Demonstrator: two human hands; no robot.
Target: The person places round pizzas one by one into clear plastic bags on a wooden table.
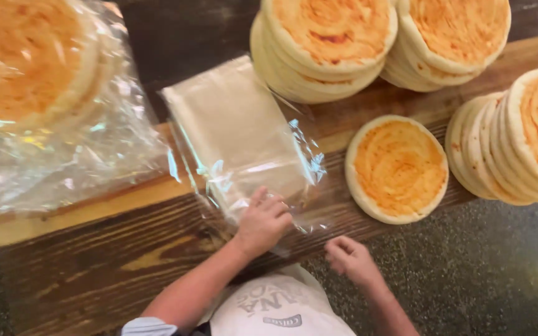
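Clear plastic bags (238,134) lie in a flat stack on the wooden counter (94,261), near the middle. The left hand (263,223) rests on the near end of this stack, fingers (268,203) curled and pinching the top film, so the step in hand seems to be separating one bag from the pile. The right hand (350,258) is loosely closed and holds nothing, just right of the stack at the counter's near edge. One single flatbread (397,169) lies right of the bags, with taller flatbread piles (322,46) far and right. A filled bag of flatbreads (38,81) sits far left. Lifting one thin layer calls for a light pinch.
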